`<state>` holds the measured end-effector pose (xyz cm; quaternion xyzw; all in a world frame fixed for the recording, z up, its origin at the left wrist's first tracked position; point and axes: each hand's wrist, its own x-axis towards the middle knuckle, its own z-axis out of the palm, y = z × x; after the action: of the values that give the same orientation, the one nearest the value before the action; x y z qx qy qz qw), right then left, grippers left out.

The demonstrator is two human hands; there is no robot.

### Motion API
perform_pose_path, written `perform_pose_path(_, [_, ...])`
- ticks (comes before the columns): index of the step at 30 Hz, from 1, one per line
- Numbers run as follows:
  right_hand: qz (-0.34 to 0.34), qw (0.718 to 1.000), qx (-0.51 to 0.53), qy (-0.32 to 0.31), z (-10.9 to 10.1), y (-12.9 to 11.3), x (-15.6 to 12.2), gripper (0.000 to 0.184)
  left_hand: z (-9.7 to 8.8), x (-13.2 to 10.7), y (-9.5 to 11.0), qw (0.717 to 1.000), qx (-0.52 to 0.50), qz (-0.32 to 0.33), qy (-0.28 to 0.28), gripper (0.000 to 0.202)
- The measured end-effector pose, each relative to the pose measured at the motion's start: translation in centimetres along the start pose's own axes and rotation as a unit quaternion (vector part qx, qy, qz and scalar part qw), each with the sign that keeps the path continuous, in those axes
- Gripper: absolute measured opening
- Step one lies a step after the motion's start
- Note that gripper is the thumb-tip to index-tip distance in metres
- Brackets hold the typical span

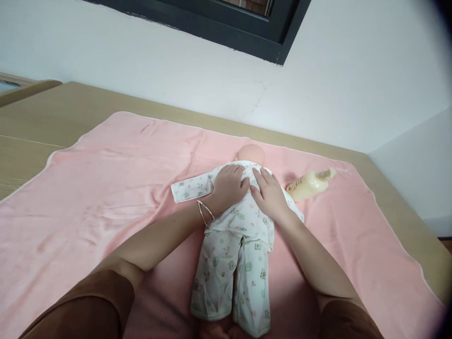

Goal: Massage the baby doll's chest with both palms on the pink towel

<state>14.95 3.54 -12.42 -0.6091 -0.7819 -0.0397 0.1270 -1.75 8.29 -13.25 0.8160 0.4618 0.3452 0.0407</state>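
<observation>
A baby doll (243, 221) in white pyjamas with small green and pink prints lies on a pink blanket (141, 155), its bald head pointing away from me and its face not visible. My left hand (231, 184) rests flat on the left side of its upper body, fingers stretched out. On the right side, my right hand (270, 195) lies with spread fingers on the cloth, the two thumbs close together. One sleeve stretches out to the left. A bracelet circles my left wrist. Neither hand grips anything.
A pale yellow pump bottle (309, 184) lies on its side on the blanket, right of the doll. Beneath the blanket is a wooden table (92, 101), set against a white wall (212, 80). A dark window frame (247, 42) is above.
</observation>
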Motion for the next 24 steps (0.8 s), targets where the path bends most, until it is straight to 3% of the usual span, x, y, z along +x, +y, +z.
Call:
perform_pose_path(6, [-0.006, 1.0, -0.016, 0.015, -0.2, -0.7, -0.4, 0.053, 0.0, -0.5, 0.1, 0.999, 0.02, 0.03, 0.015, 0.017])
perform_pose_path(13, [0.057, 0.992, -0.085, 0.07, -0.6, -3.4, -1.9, 0.051, -0.3, -0.8, 0.5, 0.999, 0.04, -0.007, 0.034, 0.016])
perform_pose_path(24, [0.046, 0.998, -0.027, 0.042, -0.1, -1.3, -0.5, 0.053, -0.4, -0.3, 0.5, 0.999, 0.027, -0.045, -0.003, 0.015])
